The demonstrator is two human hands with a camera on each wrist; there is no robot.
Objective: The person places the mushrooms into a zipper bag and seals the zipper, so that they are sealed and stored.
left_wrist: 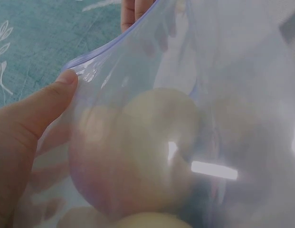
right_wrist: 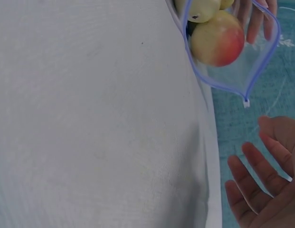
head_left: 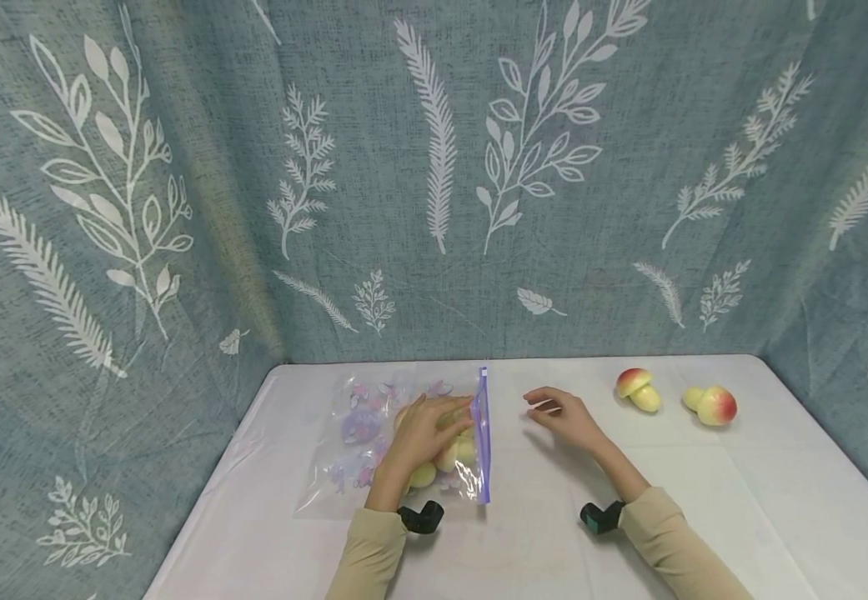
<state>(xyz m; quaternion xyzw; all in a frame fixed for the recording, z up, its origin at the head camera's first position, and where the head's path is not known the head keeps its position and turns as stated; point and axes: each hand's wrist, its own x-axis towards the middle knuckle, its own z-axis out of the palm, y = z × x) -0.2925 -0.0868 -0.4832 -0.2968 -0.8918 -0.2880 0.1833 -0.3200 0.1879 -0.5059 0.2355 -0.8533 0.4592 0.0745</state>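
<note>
A clear zip bag with a purple zip and printed pattern lies on the table, its mouth facing right. Inside are several yellow-and-red, rounded fruit-like pieces. My left hand lies over the bag near its mouth and holds it. In the left wrist view the thumb rests by the zip edge, and fingers show blurred through the plastic. The mouth gapes in the right wrist view. Just right of the bag, my right hand hovers with loosely bent fingers and holds nothing.
Two yellow-and-red, mushroom-shaped pieces, one farther back and one more to the right, lie at the table's back right. A white cloth covers the table. A blue-green leaf-patterned curtain stands behind and along both sides.
</note>
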